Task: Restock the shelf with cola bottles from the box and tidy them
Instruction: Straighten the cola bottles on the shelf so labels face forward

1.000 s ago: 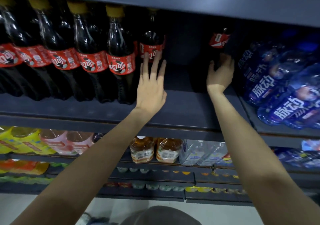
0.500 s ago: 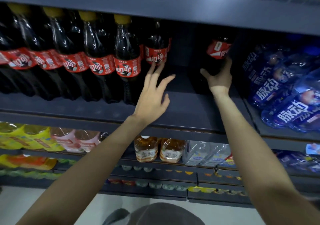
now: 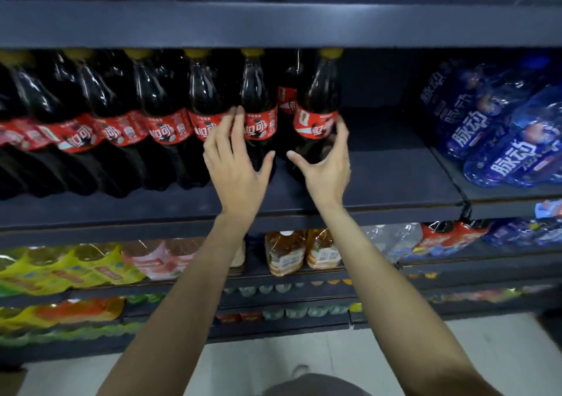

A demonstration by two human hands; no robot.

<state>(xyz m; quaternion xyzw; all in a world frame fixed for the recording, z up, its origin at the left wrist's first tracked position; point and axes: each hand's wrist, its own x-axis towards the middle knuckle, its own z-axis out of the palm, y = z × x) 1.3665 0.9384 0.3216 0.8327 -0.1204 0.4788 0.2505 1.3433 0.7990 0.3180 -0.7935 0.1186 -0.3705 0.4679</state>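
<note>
Right hand fingers curl around the end cola bottle; left hand fingers spread, apparently touching its neighbour. A careless shove could topple the row.

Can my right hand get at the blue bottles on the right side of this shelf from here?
Probably yes. The right hand is cupped around the rightmost cola bottle, and the stretch of shelf between it and the blue bottles is bare, so nothing blocks a sideways reach.
</note>
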